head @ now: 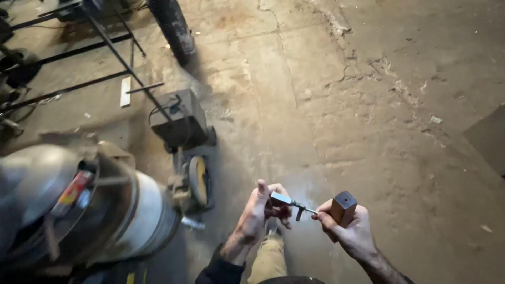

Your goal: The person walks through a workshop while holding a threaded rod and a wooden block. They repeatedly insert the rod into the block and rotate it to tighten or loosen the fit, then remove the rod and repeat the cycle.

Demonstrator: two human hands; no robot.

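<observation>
Above the concrete floor [368, 105], left hand [258, 213] pinches a metal tool [289, 202]; right hand [350, 231] grips a brown block [343, 208].

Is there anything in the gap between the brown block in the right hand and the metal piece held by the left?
Nothing visible. The metal piece in the left hand reaches the right hand, beside the brown block, with only bare concrete floor behind.

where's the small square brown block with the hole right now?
Head view, lower right of centre: the small square brown block sits in the right hand, beside the thin metal tool held by the left hand.
</observation>
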